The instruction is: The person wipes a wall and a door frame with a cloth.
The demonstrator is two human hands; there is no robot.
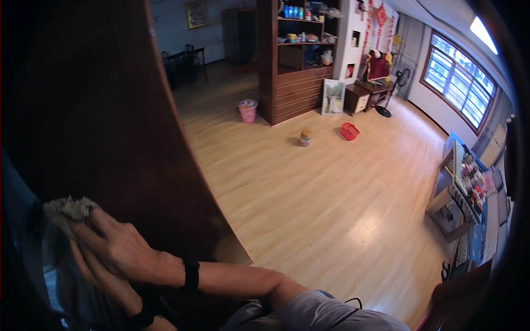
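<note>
At the left, my right hand (118, 248) has its fingers closed on a crumpled grey-beige cloth (70, 209), held against a dark surface. A black band is round this wrist. Just below is my left hand (105, 280), partly covered by the right; its visible fingers are stretched out towards the cloth's lower side. Another black band circles the left wrist. Beside both hands rises a tall dark brown panel (105, 110). A shiny, glass-like surface (52, 281) shows dimly at the lower left.
On the wooden floor (298, 187) stand a pink bucket (248, 112), a lidded jar (305, 138) and a red basket (349, 131). A framed picture (333, 98) leans by brown shelves (302, 94). Beyond is a standing fan (384, 110). A cluttered table (444, 204) lines the right.
</note>
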